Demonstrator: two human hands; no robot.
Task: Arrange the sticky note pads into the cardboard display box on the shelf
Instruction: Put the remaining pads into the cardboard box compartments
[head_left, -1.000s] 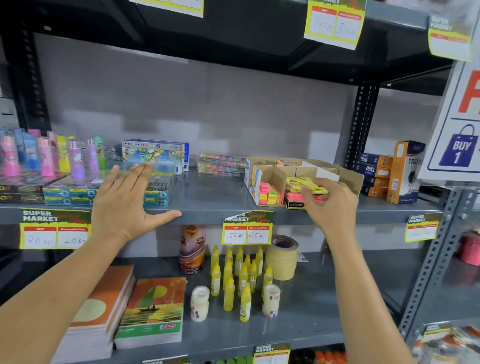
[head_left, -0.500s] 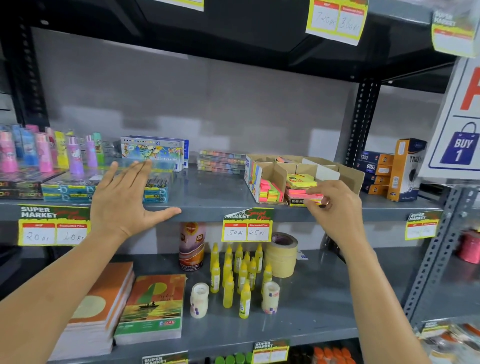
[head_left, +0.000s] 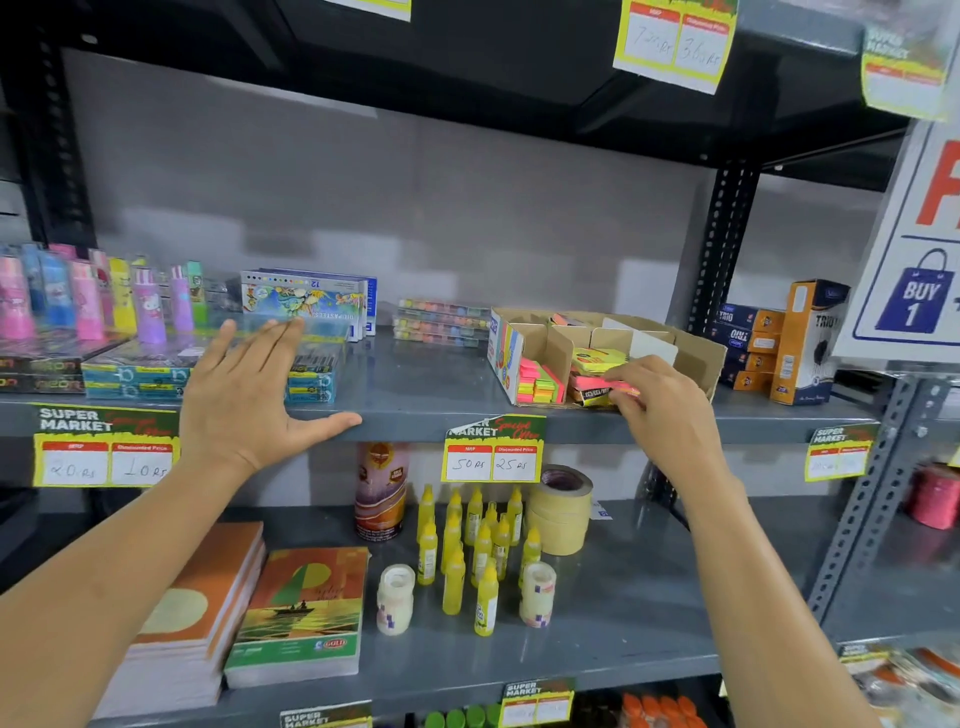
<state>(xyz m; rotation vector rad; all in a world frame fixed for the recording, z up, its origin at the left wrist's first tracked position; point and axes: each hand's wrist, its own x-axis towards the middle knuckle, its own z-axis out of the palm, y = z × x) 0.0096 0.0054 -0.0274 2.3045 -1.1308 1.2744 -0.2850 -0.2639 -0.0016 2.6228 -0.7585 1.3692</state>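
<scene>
Here, right hand (head_left: 662, 410) pinching a pink pad (head_left: 597, 385) at the box (head_left: 691, 353) front edge; left hand (head_left: 244, 400) spread, empty.

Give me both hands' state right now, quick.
Left hand: open, fingers spread, holding nothing, thumb at the shelf edge.
Right hand: fingertips closed on the pink sticky note pad in the cardboard display box.

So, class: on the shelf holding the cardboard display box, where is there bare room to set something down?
Bare grey shelf lies between the pen packs and the cardboard display box. Left of that is crowded; right of the box stand orange cartons.
</scene>
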